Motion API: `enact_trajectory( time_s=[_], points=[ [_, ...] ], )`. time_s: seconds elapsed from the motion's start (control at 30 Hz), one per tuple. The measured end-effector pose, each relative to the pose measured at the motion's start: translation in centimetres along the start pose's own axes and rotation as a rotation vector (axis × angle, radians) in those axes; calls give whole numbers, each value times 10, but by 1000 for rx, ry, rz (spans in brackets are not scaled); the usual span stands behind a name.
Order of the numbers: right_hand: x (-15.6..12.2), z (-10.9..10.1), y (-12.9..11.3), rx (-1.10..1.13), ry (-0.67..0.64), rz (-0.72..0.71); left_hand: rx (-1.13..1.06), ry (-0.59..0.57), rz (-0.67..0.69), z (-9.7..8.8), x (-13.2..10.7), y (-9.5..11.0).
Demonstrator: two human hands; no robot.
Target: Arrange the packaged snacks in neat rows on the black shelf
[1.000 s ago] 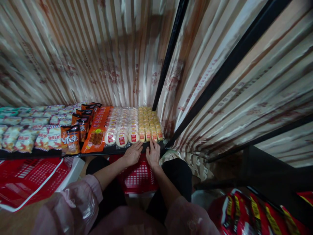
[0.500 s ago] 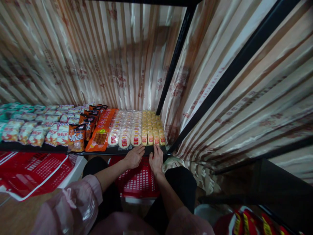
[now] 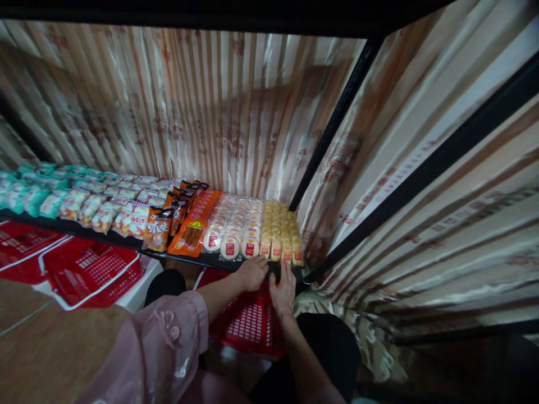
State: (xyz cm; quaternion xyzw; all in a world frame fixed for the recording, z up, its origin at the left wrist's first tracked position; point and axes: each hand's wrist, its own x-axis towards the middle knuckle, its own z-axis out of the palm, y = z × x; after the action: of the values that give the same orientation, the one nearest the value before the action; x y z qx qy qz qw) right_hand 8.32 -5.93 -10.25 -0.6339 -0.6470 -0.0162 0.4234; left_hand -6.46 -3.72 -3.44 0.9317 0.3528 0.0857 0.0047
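At the shelf's front edge my left hand [image 3: 254,273] lies palm down, fingers stretched towards the small yellow wrapped cakes [image 3: 281,245] and holding nothing that shows. My right hand [image 3: 283,289] is beside it, its extended fingertips at the front of the same yellow packs; whether they touch is hard to make out. The yellow cakes stand in tight rows at the shelf's right end. Left of them are rows of round white wrapped cakes [image 3: 229,247] with red labels, then flat orange snack bags [image 3: 190,235].
Further left on the black shelf [image 3: 113,238] are orange-brown packets [image 3: 159,229], white packets [image 3: 131,217] and green-white packets [image 3: 51,203]. Red baskets [image 3: 90,272] sit below, another red basket [image 3: 248,322] under my hands. Black frame bars [image 3: 337,123] and striped curtains [image 3: 236,112] enclose the shelf.
The view has turned left, so the shelf goods appear further right and more green-white packets show. Both hands stay at the front of the yellow cakes.
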Motion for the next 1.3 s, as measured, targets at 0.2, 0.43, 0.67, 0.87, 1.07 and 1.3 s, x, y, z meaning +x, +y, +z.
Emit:
enact_trajectory(
  time_s=[0.2,0.43,0.67,0.87,1.07,1.3],
  points=[
    [-1,-7,-5,30,18,-2,20,23,23,3,-11,-4],
    [-1,-8,-27,11,-10,-108,36,221,-277,-4,-35,-10],
    [25,31,-84,-39,-88,-222,82,285,-400,-12,-71,-50],
    [29,55,-105,-126,-191,-204,56,306,-361,1,-83,-73],
    [27,50,-101,-115,-219,-218,39,273,-311,5,-77,-76],
    [25,39,-79,-200,12,46,3,251,-197,-6,-77,-73]
  ],
)
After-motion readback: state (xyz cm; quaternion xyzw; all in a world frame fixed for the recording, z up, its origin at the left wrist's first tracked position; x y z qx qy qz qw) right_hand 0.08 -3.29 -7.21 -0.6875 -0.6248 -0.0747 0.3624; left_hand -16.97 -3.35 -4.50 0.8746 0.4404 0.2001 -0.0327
